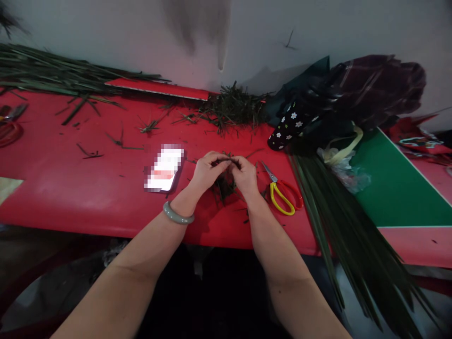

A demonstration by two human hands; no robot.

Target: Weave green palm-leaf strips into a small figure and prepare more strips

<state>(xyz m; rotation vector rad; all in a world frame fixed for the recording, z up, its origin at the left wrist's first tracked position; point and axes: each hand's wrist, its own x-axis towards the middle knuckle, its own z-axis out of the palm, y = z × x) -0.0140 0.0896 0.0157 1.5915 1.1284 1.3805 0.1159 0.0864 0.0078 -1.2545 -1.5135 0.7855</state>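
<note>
My left hand (208,172) and my right hand (244,175) meet over the red table, fingertips pinched together on a small piece of green leaf strip (229,157). Most of that piece is hidden by the fingers. Beneath the hands lies a little heap of dark leaf scraps (225,188). Right of my right hand, scissors (281,193) with one yellow and one red handle rest with their blades pointing away. On the left, a phone (165,168) with a lit screen lies near my left hand. A grey-green bangle (178,214) circles my left wrist.
Long green leaves (346,226) hang over the front edge at right, beside a green panel (391,183). A pile of woven leaf pieces (236,106) sits by the wall. More leaves (52,70) lie back left; other red-handled scissors (10,129) lie far left. Dark bags (381,89) stand back right.
</note>
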